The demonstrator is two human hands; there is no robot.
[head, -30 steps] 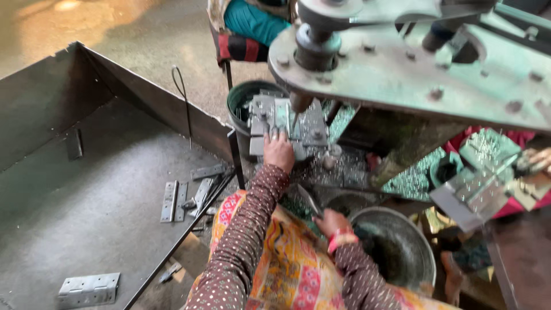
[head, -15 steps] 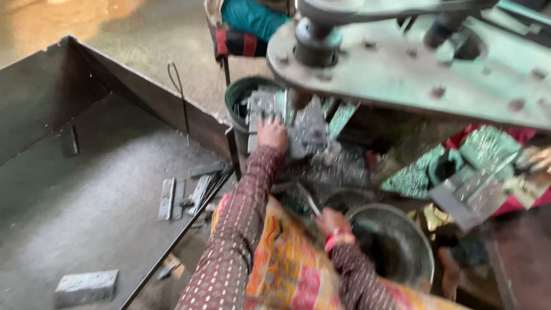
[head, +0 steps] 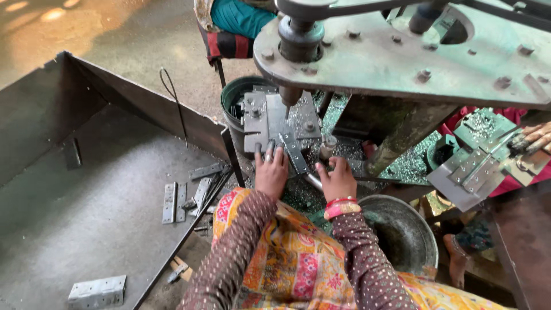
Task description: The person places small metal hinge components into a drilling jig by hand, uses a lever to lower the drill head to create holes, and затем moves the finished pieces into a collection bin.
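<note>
My left hand (head: 271, 171) lies flat with fingers apart on the press bed, its fingertips at the front edge of the grey die plate (head: 267, 119). My right hand (head: 338, 179) rests beside it on the swarf-covered bed, fingertips down; I cannot tell whether it grips anything. A narrow grey hinge strip (head: 294, 151) lies slanted between the two hands, under the punch (head: 290, 95) of the green press frame (head: 402, 60). A short metal rod (head: 313, 182) pokes out just below the strip, by my right thumb.
A large dark sheet-metal tray (head: 86, 172) at left holds loose hinges (head: 175, 201) and a folded hinge (head: 96, 291). A steel bowl (head: 402, 235) sits at my right elbow. A green bucket (head: 231, 100) stands behind the die. Another person's hand (head: 534, 138) works hinges at far right.
My left hand has drawn back from the top of the die plate to its front edge. My right hand has come up from beside the bowl onto the press bed.
</note>
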